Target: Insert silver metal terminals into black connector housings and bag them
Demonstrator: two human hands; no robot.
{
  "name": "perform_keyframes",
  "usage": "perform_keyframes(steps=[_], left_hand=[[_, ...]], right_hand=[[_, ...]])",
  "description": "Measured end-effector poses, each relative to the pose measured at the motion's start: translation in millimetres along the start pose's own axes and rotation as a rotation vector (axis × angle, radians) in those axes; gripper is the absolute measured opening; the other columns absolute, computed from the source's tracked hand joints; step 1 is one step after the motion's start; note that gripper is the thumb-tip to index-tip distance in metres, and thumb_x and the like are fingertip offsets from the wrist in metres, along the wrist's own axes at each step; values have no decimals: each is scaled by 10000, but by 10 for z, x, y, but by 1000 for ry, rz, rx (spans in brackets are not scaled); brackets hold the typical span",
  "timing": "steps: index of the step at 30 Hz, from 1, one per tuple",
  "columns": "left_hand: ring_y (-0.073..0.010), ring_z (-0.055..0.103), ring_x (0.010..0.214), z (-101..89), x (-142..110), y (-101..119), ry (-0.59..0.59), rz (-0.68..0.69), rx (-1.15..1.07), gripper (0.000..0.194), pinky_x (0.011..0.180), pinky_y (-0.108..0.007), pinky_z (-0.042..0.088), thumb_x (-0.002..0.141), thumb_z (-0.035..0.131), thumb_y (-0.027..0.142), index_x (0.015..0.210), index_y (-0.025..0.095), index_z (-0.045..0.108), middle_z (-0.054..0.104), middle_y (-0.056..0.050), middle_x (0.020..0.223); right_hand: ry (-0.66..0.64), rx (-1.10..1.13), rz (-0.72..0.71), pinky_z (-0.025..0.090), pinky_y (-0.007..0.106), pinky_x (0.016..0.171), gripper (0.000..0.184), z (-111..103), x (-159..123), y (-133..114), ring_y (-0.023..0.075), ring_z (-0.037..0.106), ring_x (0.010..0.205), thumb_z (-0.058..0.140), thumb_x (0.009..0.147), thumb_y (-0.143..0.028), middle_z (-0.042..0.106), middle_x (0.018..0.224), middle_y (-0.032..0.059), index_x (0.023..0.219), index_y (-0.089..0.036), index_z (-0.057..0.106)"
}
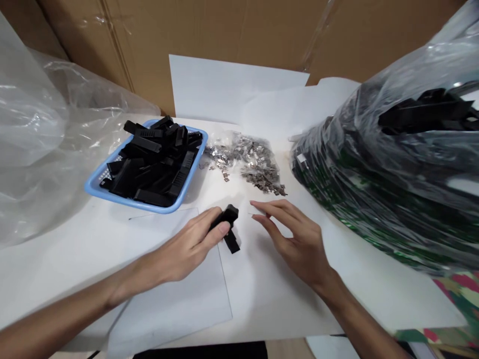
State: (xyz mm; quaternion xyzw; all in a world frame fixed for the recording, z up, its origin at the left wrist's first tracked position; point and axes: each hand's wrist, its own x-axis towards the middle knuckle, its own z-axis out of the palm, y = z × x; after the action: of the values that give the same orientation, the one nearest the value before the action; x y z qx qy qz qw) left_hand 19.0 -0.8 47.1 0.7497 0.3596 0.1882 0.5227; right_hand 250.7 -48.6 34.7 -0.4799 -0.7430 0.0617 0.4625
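My left hand (202, 239) is closed around a black plastic part (231, 213), with the thumb on top. A narrow black piece (232, 242) juts down from beneath that thumb; I cannot tell if it belongs to the same part. To its right, my right hand (295, 234) is in a pinch, thumb and index tips a little apart, with a small thin piece (258, 213) showing faintly between them. Its kind is too small to make out. Beyond both hands, small metal pieces (265, 179) lie loose and in clear plastic bags (250, 149).
A blue basket (149, 205) heaped with black plastic parts (149, 164) stands at the left. Clear plastic sheeting (45, 149) bulges beside it. A large clear bag (355, 164) of black and green items fills the right. White paper (179, 309) lies near the front edge; cardboard (224, 30) stands behind.
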Motion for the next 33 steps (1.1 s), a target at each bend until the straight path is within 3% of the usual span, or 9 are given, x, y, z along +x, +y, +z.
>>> perform_keyframes(steps=[2, 4, 6, 10, 13, 19, 23, 28, 33], left_hand=[[-212, 604, 899, -12, -20, 13, -87, -22, 15, 386, 868, -344, 448, 1101, 328, 518, 1002, 229, 564, 615, -20, 876], [-224, 625, 992, -20, -33, 26, -135, 5, 63, 336, 915, -354, 452, 1102, 352, 491, 1092, 240, 577, 652, -40, 1008], [-245, 621, 1070, -20, -44, 33, -136, 48, 134, 300, 934, -371, 460, 1088, 411, 475, 1187, 243, 574, 634, -68, 1145], [-239, 613, 1019, 9, -55, 5, -115, 120, 263, 307, 905, -385, 490, 1091, 407, 415, 1284, 228, 557, 564, -79, 1124], [-225, 606, 998, 37, -35, -78, -33, 169, 306, 305, 880, -372, 505, 1069, 495, 407, 1316, 248, 580, 535, -75, 1146], [-214, 630, 979, 32, 68, -276, 138, 244, 191, 249, 816, -327, 528, 912, 770, 429, 1082, 253, 723, 597, -47, 1090], [-193, 642, 892, 46, 89, -292, 155, 293, 218, 203, 775, -311, 538, 924, 770, 347, 1097, 245, 739, 647, -36, 992], [-174, 642, 823, 98, 69, -251, 225, 334, 237, 188, 727, -292, 550, 929, 765, 316, 1099, 237, 748, 639, -28, 935], [-179, 662, 863, 110, 40, -234, 262, 372, 258, 175, 757, -289, 560, 936, 757, 285, 1101, 229, 743, 672, -38, 967]], right_hand=[[4, 67, 76, 583, 337, 840, 322, -22, 1, 13, 167, 686, 888, 692, 968, -119, 705, 1025, 42, 1241, -286, 733], [4, 161, 167, 572, 342, 851, 293, -44, 4, 29, 160, 665, 882, 720, 955, -150, 687, 1017, 32, 1206, -295, 758], [-9, 254, 249, 570, 342, 833, 264, -55, 4, 38, 161, 656, 880, 722, 955, -182, 685, 998, 26, 1184, -303, 774], [-101, 346, 321, 578, 341, 802, 267, -50, -5, 26, 175, 681, 908, 711, 966, -212, 718, 1001, 32, 1206, -309, 777], [-158, 331, 302, 583, 341, 794, 300, -51, -7, 11, 185, 698, 922, 703, 974, -200, 737, 1005, 35, 1246, -311, 762], [-202, 250, 179, 590, 308, 777, 358, -58, -7, -36, 166, 706, 895, 724, 947, -123, 746, 1002, 19, 1244, -319, 759], [-206, 192, 134, 599, 346, 848, 282, -29, 0, -102, 189, 707, 988, 732, 942, -141, 734, 1064, 39, 1174, -297, 776], [-245, 145, 109, 585, 369, 822, 277, 2, 30, -145, 200, 693, 971, 720, 952, -161, 731, 1046, 32, 1167, -327, 775], [-288, 126, 121, 566, 366, 807, 292, 5, 50, -157, 205, 671, 962, 725, 947, -163, 724, 1042, 27, 1159, -354, 784]])
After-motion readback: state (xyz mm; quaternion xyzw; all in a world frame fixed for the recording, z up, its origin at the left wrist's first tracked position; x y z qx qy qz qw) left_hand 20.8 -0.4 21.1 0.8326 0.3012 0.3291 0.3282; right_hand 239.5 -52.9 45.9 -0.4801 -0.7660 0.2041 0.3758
